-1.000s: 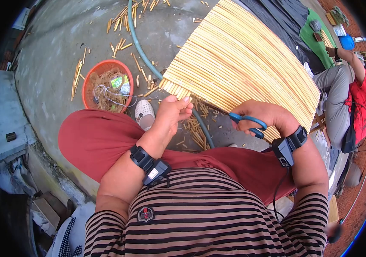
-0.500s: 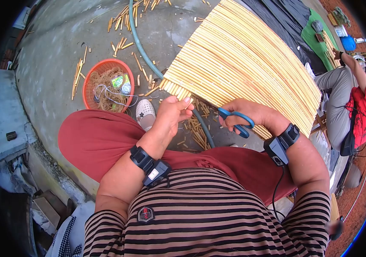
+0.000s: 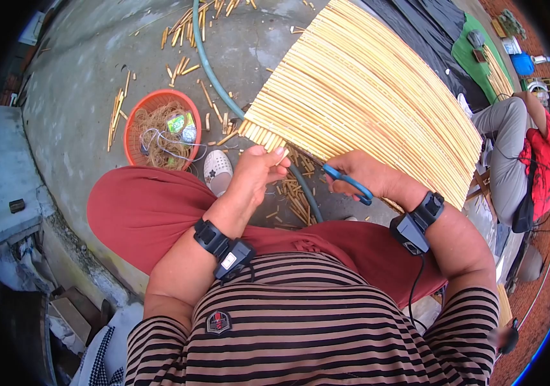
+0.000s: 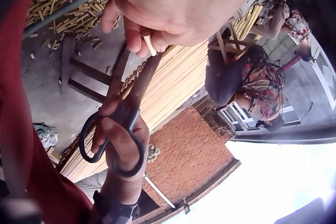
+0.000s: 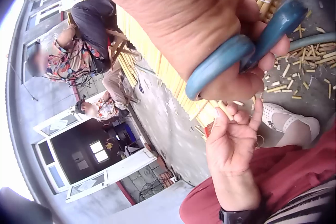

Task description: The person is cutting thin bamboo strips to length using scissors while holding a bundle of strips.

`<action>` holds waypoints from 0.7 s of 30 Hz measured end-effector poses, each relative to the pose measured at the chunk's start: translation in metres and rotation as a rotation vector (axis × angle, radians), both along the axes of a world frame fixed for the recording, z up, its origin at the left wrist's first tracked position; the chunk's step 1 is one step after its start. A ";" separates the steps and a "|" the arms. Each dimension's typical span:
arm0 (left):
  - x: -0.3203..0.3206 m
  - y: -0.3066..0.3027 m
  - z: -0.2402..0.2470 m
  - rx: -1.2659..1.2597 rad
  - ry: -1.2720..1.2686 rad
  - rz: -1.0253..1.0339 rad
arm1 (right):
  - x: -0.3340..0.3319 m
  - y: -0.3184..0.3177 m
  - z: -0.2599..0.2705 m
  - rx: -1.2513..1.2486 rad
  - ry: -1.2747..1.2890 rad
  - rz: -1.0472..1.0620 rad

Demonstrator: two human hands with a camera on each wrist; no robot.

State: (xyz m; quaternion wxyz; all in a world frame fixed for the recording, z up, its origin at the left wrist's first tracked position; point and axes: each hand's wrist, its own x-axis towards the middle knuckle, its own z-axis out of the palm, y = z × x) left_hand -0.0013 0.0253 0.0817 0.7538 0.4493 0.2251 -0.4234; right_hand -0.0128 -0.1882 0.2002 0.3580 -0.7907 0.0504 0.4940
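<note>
L hand pinching a pale, short cane end by the near corner of the big yellow cane mat; R hand gripping blue-handled scissors alongside. Mat mostly joined – corner ends (approx. one row) jut, seemingly untrimmed.

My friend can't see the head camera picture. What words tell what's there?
Two hands work at a big mat of yellow sticks: the left hand pinches a stick at its edge, the right hand holds blue-handled scissors. Nearby, an orange basket holds tangled fibres, and short sticks lie scattered on the grey floor.
</note>
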 end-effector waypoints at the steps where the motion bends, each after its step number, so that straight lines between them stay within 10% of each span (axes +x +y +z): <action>1: 0.000 0.001 -0.001 -0.006 0.003 -0.002 | -0.001 0.001 0.001 -0.026 -0.071 0.057; 5: 0.004 0.003 0.000 0.009 0.002 -0.021 | -0.003 0.001 -0.002 -0.154 -0.255 0.258; 11: 0.004 0.001 0.004 0.029 0.006 -0.011 | 0.001 -0.007 -0.003 0.167 0.282 -0.083; 21: 0.003 0.003 0.007 0.002 -0.027 -0.023 | 0.018 -0.009 0.018 0.142 0.328 -0.084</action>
